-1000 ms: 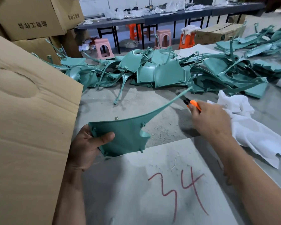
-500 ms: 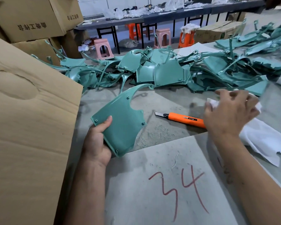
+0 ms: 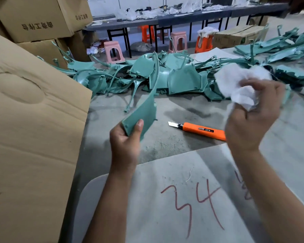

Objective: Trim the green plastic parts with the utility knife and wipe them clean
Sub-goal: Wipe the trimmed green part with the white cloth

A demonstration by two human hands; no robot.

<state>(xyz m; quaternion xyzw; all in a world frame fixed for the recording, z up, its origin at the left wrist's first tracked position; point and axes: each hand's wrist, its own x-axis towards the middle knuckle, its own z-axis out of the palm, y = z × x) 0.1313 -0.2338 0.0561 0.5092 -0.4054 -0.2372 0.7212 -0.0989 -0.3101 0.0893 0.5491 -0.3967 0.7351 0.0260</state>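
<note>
Grey bench (image 3: 165, 106), green parts heaped at twelve o'clock: the knife (image 3: 200, 130) now lies set down at centre, the right hand (image 3: 249, 120) has bunched the white rag (image 3: 239, 85) in closed fingers, and the left hand (image 3: 125, 142) pinches one green part (image 3: 144, 111) upright, so trimming looks finished and wiping comes next

The utility knife (image 3: 198, 129) lies on the table (image 3: 174, 106) between both hands, before the parts pile (image 3: 182, 79).

Two hands (image 3: 125, 144), one utility knife (image 3: 200, 130), one white cloth (image 3: 239, 85), two pink stools (image 3: 113, 51), two orange stools (image 3: 204, 42)
</note>
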